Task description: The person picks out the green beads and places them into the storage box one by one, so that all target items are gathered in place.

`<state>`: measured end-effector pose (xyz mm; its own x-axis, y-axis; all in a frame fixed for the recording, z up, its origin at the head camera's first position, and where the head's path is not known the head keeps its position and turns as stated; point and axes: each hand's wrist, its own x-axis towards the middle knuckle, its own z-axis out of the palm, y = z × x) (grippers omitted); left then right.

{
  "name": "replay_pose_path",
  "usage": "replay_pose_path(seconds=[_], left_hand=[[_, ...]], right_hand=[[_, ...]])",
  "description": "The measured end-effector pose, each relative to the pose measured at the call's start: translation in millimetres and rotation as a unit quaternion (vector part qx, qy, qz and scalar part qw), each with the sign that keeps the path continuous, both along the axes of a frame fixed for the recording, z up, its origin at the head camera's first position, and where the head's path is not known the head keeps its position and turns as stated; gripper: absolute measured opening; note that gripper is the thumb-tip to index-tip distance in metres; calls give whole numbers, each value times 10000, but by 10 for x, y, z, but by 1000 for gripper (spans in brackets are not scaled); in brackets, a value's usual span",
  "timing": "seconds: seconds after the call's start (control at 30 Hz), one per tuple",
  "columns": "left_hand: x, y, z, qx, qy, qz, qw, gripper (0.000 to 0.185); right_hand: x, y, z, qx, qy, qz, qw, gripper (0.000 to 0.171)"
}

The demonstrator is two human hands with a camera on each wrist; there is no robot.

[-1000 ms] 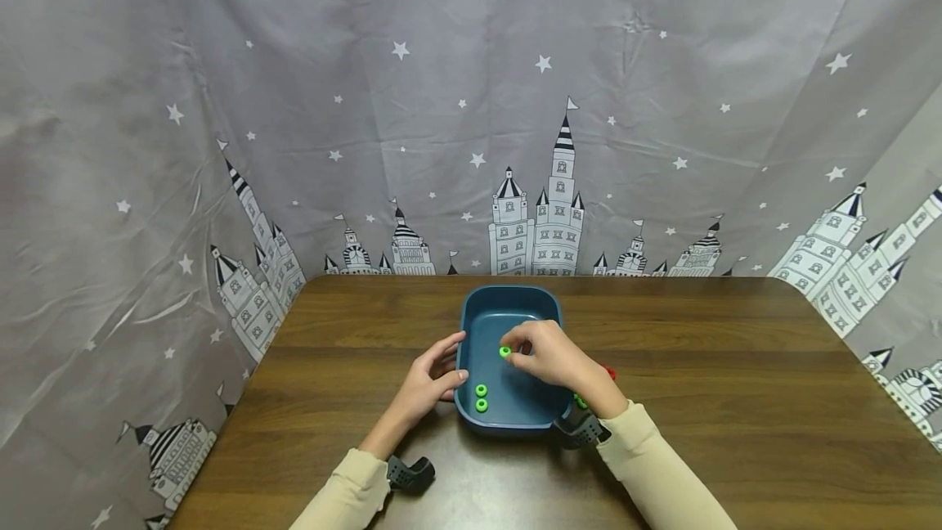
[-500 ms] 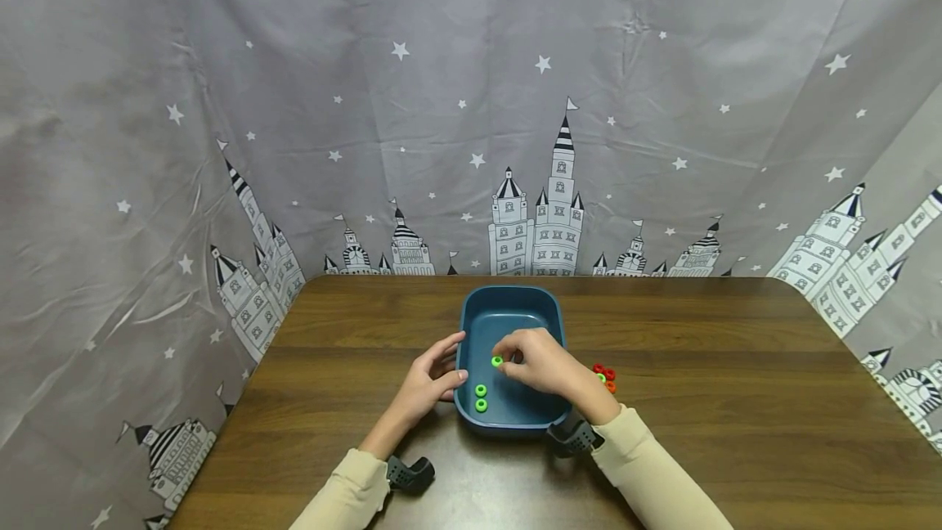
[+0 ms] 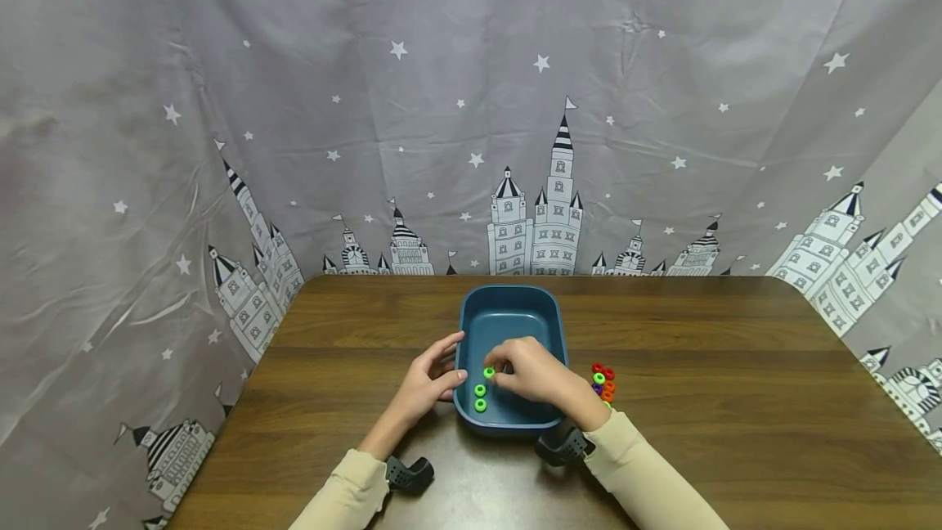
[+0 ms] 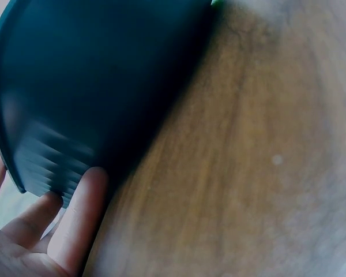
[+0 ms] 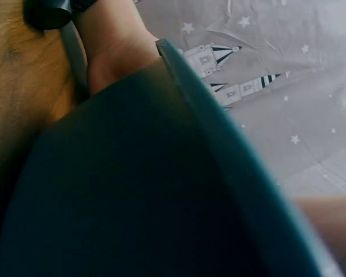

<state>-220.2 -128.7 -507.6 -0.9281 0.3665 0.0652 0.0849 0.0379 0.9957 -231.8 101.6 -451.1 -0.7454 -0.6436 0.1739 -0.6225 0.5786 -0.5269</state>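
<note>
A blue rectangular tray [image 3: 508, 324] lies on the table, and my left hand [image 3: 430, 375] rests on its left side. The thumb is at the rim, and in the left wrist view the fingers [image 4: 83, 216] lie along the outer wall [image 4: 92, 75]. Over the tray floor my right hand [image 3: 531, 370] pinches a small green ring bead [image 3: 489, 372] between thumb and forefinger. Just in front of it sit two more green ring beads, one [image 3: 480, 390] behind the other [image 3: 481, 405]. The tray wall [image 5: 127, 173] hides most of the right hand in the right wrist view.
Right of the tray, partly behind the right forearm, several ring beads lie clustered: red [image 3: 609, 374], green [image 3: 599, 379], orange [image 3: 608, 388] and purple [image 3: 598, 389]. A grey curtain [image 3: 471, 105] with castles and stars hangs behind the wooden table [image 3: 736, 383].
My right hand has moved left and toward me with the green bead, close behind the other two. More of the bead cluster shows beside its forearm. The left hand has stayed in place.
</note>
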Motion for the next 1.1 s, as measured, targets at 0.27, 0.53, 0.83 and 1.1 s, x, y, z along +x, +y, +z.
replay_pose_path(seconds=[0.27,0.53,0.83,1.1], left_hand=[[4,-7,0,-55,58,-6,10000,66],[2,2,2,59,40,-20,10000,67],[-2,5,-1,105,72,-55,9999,67],[0,3,-7,73,26,12,10000,67]], right_hand=[[-2,-21,-61,65,-73,2,10000,18],[2,-25,-111,237,-94,51,9997,13],[0,-35,-137,517,-345,183,9979,10],[20,-49,-125,576,-404,253,9972,10]])
